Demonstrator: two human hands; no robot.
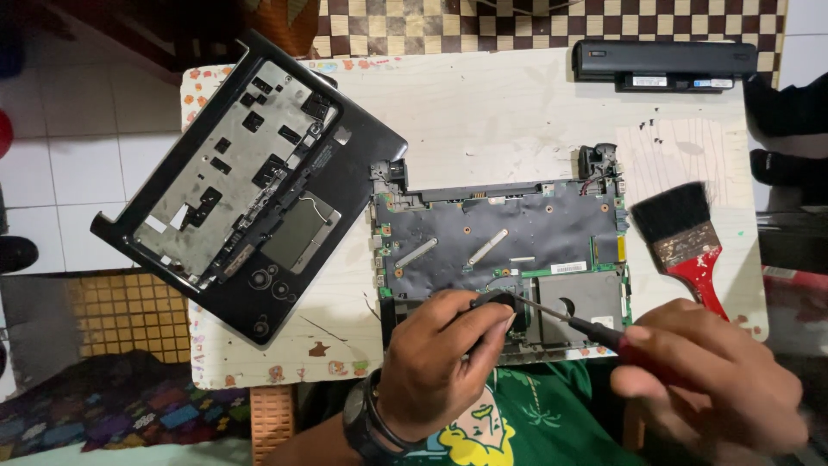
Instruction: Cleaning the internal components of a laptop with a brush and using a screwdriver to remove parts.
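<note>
**Laptop teardown on a tiny table: working the near edge of the board**

Setup is a small, scuffed off-white tabletop with cartoon stickers round the rim, sitting over white floor tiles with a checkered mat at the far side. Not much room to spare.

The stripped black laptop base with its exposed dark motherboard and green circuit edges lies in the middle, close to the near edge. The left hand is closed in a pinch on a small black part right at the board's near edge. Can't tell exactly what that part is, since the fingers cover most of it. The right hand is wrapped around the red-and-black handle of a slim metal-shaft screwdriver, with the tip aimed at that same spot.

If I were doing this bit, I'd keep the shaft low and lever gently, since the tip looks to be sitting next to delicate stuff. Steady the part with the pinch, don't yank it. A slip toward the board could gouge traces.

Elsewhere, the black plastic palmrest cover with its silver metal underside lies upside down on the left, hanging past the table edge. The long black battery pack is at the far right, and a red-handled, black-bristled paintbrush lies just beside the base on the right.
</note>
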